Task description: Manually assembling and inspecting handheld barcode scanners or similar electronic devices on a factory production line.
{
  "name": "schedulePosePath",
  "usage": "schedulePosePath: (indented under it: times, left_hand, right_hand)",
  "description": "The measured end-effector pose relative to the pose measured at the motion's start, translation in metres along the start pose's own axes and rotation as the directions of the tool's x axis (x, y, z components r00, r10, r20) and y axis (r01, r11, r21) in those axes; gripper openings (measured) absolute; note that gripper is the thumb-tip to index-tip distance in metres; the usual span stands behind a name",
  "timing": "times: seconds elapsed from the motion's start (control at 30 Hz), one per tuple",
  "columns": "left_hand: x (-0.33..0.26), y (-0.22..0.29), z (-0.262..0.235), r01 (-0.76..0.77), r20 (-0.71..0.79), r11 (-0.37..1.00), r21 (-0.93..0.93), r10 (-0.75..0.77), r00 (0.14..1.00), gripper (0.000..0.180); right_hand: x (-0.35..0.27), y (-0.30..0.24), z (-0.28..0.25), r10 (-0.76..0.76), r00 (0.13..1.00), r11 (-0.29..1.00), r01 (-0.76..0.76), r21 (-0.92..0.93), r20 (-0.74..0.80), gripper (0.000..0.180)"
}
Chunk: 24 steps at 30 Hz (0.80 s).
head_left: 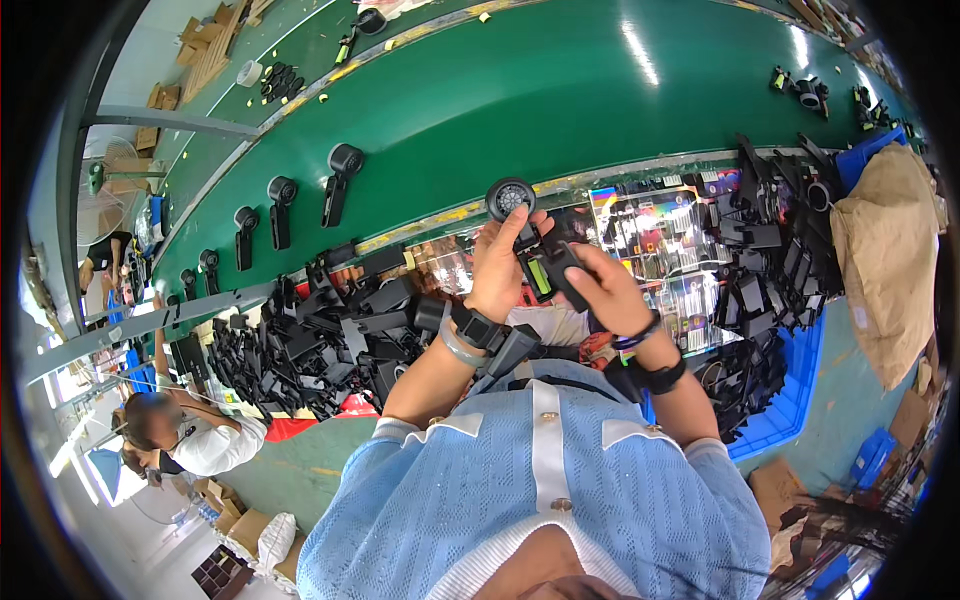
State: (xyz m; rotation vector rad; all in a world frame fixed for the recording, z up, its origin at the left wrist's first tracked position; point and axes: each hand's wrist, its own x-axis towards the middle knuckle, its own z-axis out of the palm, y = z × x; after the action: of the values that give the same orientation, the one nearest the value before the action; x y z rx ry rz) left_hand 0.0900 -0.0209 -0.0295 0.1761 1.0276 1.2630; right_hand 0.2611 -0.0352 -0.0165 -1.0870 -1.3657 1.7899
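Just above the centre of the view, you are holding a black device with a round head [520, 235] up in front of your chest, over the near edge of the green conveyor belt [520, 110]. Your left hand [497, 268] is gripping it from the 9 o'clock side, fingers wrapped around its stem below the round head at 12 o'clock. Your right hand [605, 290] is closing on its lower body from 3 o'clock, thumb pressing the yellow-green panel. At 9 o'clock a pile of black parts [320, 340] is lying on the tabletop; at 3 o'clock more are filling a blue bin [790, 390]. Finished units [280, 205] are riding the belt at 10 o'clock.
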Motion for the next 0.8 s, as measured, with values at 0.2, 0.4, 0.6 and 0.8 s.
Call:
schedulePosePath:
  times: [0.2,0.4,0.6,0.8]
  left_hand:
    - [-0.002,-0.001,0.003,-0.126,-0.011,0.992,-0.02,0.126,0.992,0.03]
    - [0.0,-0.014,-0.007,-0.305,0.101,0.939,0.161,0.292,0.951,0.033]
    - [-0.004,-0.003,0.001,-0.407,0.142,0.902,0.145,0.388,0.911,0.039]
    - [0.008,-0.003,0.006,-0.388,0.093,0.92,-0.055,0.392,0.915,0.037]
  right_hand:
    - [0.027,0.026,0.03,-0.015,0.993,0.996,0.025,0.081,-0.119,0.029]
    - [0.038,0.029,0.029,0.052,0.983,0.992,-0.03,0.125,-0.177,0.025]
    - [0.024,0.03,0.012,-0.437,0.868,0.725,0.186,-0.663,-0.235,0.039]
    - [0.022,0.035,0.013,0.256,0.966,0.79,-0.224,0.571,0.025,0.037]
